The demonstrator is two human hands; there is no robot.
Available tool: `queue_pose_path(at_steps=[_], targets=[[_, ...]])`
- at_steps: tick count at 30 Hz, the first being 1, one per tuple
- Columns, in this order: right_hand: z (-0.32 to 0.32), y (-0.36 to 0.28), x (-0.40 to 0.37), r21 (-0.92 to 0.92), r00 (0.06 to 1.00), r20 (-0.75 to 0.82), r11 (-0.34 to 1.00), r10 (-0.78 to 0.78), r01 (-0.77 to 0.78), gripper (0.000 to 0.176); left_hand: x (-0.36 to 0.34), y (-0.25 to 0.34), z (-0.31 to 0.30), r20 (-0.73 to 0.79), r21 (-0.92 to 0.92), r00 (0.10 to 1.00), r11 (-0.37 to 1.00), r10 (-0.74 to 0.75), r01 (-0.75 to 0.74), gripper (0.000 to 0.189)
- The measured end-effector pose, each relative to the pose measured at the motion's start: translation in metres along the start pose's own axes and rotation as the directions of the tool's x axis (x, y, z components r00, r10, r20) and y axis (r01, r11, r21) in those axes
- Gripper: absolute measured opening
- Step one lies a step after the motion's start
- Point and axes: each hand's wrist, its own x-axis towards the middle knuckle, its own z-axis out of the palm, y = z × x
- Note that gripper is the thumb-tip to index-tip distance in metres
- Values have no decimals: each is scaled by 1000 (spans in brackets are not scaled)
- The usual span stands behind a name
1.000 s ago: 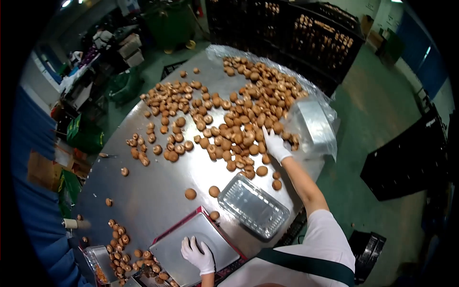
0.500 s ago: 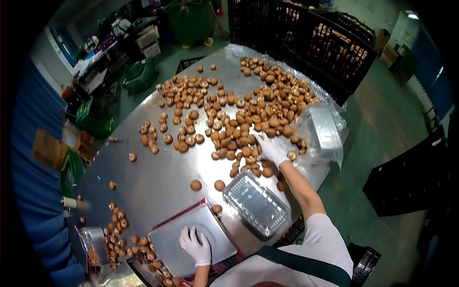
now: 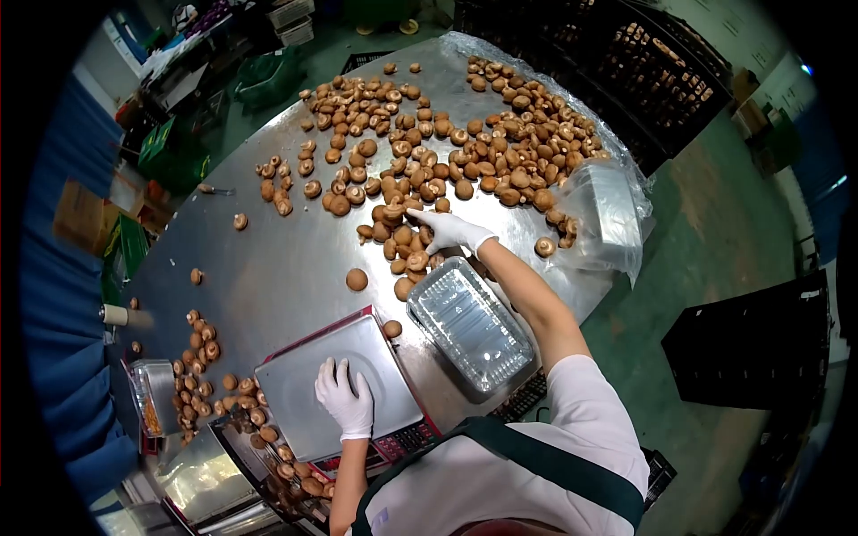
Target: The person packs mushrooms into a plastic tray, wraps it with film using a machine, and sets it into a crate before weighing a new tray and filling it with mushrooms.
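- Your right hand [image 3: 454, 234], in a white glove: the grip is wide, index finger and thumb spread apart against a cluster of mushrooms [image 3: 402, 237]; whether any is pinched cannot be told.
- Your left hand [image 3: 345, 400], also gloved: fingers extended and a little parted, the hand lying on the bare metal plate of a red-rimmed scale [image 3: 290, 384] at the near edge of the bench [image 3: 277, 259].
- Clear plastic tray [image 3: 469, 326]: between your right forearm and the scale, toward the bench's near edge, set at a slant.
- Single mushrooms: one just beside the scale's rim, another farther in on the bench.
- Main spread of mushrooms: from your right hand out to the bench's far corner, densest along the right-hand edge, with a looser band toward the left edge.
- Clear plastic bag [image 3: 574, 234]: on the right-hand edge, around a box-shaped clear bundle.
- Second group of mushrooms: left of the scale, running toward the bench's near left corner, beside a small clear container [image 3: 154, 402] with orange bits in it.
- Pale-handled tool [image 3: 207, 188]: near the left edge, apart from the mushrooms.
- Beyond the bench: black crates [image 3: 666, 76] past the far right edge, a blue curtain [image 3: 76, 259] at the left.
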Motion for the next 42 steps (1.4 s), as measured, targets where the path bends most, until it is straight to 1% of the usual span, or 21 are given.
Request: queue_pose_path(at_steps=[2,4,6,8,10,12,14,15,17,18,20,21,22,24,25,30,32,36,38,40,42], targets=[[0,-9,1,8,999,33,999,35,-35,103,-1,-2,0,1,16,1000,1000,5,-5,34],[-5,-14,-9,117,999,-20,993,30,-27,102,-2,-2,-1,1,14,1000,1000,-2,2,34],[-4,0,-19,144,985,-171,990,18,7,91,-1,-2,-2,1,7,1000,1000,-12,12,34],[-21,-5,-49,60,977,-174,992,121,-112,83,-1,0,-2,-2,9,1000,1000,-10,10,35],[-34,-4,-86,4,938,-211,959,277,-282,76,-1,-1,0,-1,7,1000,1000,-15,15,35],[-32,14,-123,-173,903,-313,917,294,-359,85,-1,-2,0,5,6,1000,1000,-17,17,35],[-38,-6,-158,-299,835,-186,780,518,-550,100,-1,-2,0,2,15,1000,1000,-16,16,35],[-31,-5,-172,-301,833,-181,777,523,-553,100,-1,-2,0,11,20,1000,1000,-17,17,35],[-13,4,-195,-365,753,-108,679,649,-637,113,-1,-1,-1,14,18,1000,1000,-19,19,35],[4,24,-200,-288,764,-56,722,643,-629,121,0,-1,0,9,20,1000,1000,-19,19,34],[33,18,-206,-236,810,-136,776,570,-586,121,0,-2,0,13,16,1000,1000,-20,20,34],[37,22,-203,-84,825,-124,823,551,-562,117,1,-1,0,17,14,1000,1000,-25,25,34],[42,25,-199,-86,826,-118,823,551,-562,117,0,0,-2,24,15,999,999,-31,31,34],[49,29,-184,160,880,-305,931,364,-329,111,-1,-2,-1,25,20,999,999,-30,29,34],[48,32,-175,158,863,-357,933,358,-322,104,-1,-2,0,20,22,999,999,-25,25,34],[25,37,-121,281,856,-288,893,429,-352,109,-1,-2,-1,17,13,999,999,-30,30,34],[26,33,-94,281,901,-303,933,309,-225,110,-2,-1,0,8,4,999,999,-38,38,34],[7,29,-55,276,931,-282,949,230,-151,111,0,0,-2,5,10,999,999,-37,37,34],[0,34,-46,259,975,-163,960,151,-105,107,0,0,-3,6,7,999,999,-38,38,34],[-2,34,-37,307,981,-142,948,136,-87,107,1,1,-2,-6,11,1000,1000,-20,20,34],[-2,26,-22,342,991,-114,939,70,-27,106,1,-1,-1,-11,10,1000,1000,-15,15,34]])
